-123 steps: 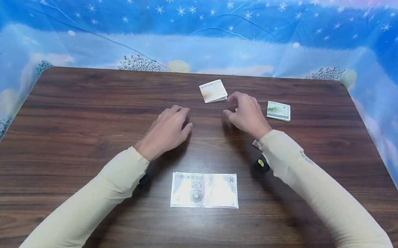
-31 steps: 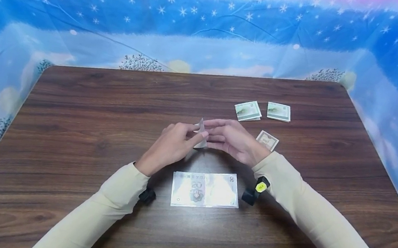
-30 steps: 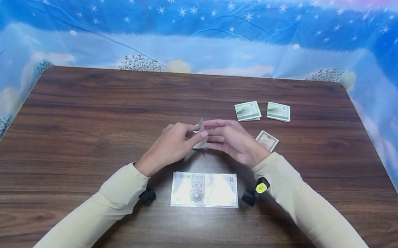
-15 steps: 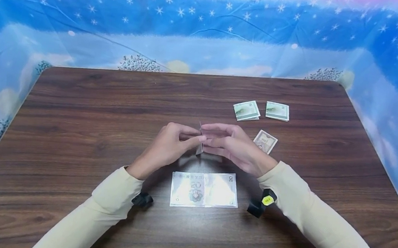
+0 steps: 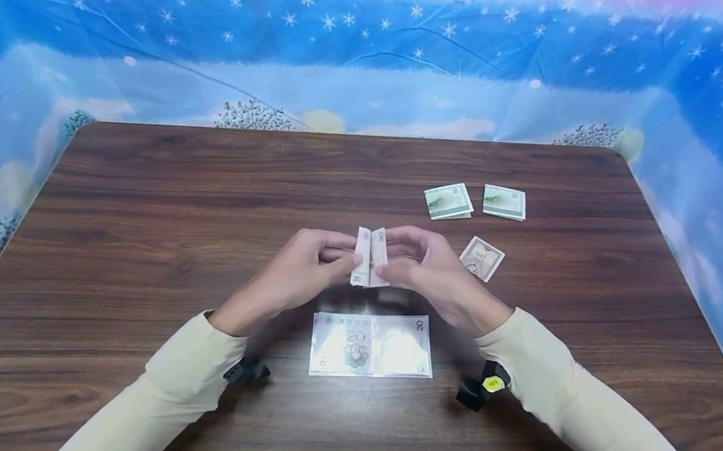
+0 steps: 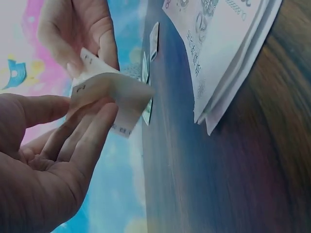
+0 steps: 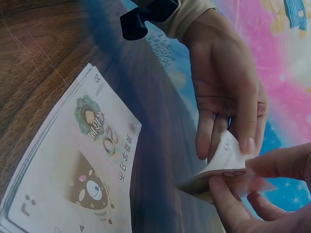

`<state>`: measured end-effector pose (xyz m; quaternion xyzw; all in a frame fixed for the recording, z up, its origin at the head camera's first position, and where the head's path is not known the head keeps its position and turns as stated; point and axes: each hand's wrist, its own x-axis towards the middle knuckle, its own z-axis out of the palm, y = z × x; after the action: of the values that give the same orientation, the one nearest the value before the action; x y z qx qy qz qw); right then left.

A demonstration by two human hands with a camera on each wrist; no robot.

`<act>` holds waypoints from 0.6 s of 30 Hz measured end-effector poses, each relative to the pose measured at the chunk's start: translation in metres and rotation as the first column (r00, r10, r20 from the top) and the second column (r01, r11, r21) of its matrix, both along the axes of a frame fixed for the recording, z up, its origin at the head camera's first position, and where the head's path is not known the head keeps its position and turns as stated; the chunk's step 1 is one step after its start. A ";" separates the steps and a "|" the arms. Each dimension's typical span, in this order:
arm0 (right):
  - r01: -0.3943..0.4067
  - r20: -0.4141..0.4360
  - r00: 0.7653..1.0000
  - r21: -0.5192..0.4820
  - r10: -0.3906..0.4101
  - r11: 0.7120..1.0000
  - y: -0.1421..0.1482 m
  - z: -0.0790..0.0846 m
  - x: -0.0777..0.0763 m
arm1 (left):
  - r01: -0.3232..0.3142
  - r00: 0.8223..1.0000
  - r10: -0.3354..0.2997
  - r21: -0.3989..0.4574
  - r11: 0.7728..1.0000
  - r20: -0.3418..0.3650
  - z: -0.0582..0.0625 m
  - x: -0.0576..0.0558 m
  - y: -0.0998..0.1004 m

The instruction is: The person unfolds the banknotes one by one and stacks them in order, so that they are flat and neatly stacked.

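Observation:
Both hands hold a small folded play banknote (image 5: 364, 241) above the middle of the table, its two halves spread apart like a booklet. My left hand (image 5: 299, 267) pinches the left half between thumb and fingers. The right half is pinched by my right hand (image 5: 446, 272), thumb on the near face. Printed "20" marks show at its edges. In the left wrist view the banknote (image 6: 129, 99) bends between the two hands. Just in front of them lies a flat stack of unfolded 20 banknotes (image 5: 337, 345), with a crease across its middle.
Two folded green notes (image 5: 447, 202) (image 5: 505, 202) lie at the back right. Nearer, beside the right hand, rests a folded brown note (image 5: 482, 258). Black wrist cameras (image 5: 247, 371) hang under both sleeves. A patterned cloth (image 5: 381, 49) rises behind the wooden table (image 5: 170, 196).
The pale folded note has gone from the table's back, and the hands have come together holding a folded note. In the last half second they have turned it and spread its halves.

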<state>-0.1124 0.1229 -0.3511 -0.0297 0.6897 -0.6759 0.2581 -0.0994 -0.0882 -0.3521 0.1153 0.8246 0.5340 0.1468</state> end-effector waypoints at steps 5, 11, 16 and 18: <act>0.033 -0.046 0.999 0.061 -0.030 0.998 0.007 -0.001 0.003 | -0.019 1.000 0.019 0.046 0.999 -0.001 0.000 0.005 -0.004; 0.066 -0.076 0.995 0.117 -0.057 0.991 0.020 -0.002 0.004 | -0.085 0.995 0.087 0.037 0.996 -0.056 -0.004 0.010 -0.010; 0.085 -0.066 0.995 0.126 -0.078 0.988 0.030 -0.002 0.005 | -0.154 0.988 0.155 0.040 0.987 -0.019 -0.006 0.015 -0.015; 0.089 -0.063 0.995 0.146 -0.080 0.985 0.032 -0.002 0.006 | -0.171 0.985 0.171 0.053 0.984 0.006 -0.007 0.017 -0.017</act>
<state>-0.1064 0.1549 -0.3531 -0.0004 0.7459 -0.6317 0.2110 -0.0821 -0.1051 -0.3595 0.0477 0.8167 0.5667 0.0980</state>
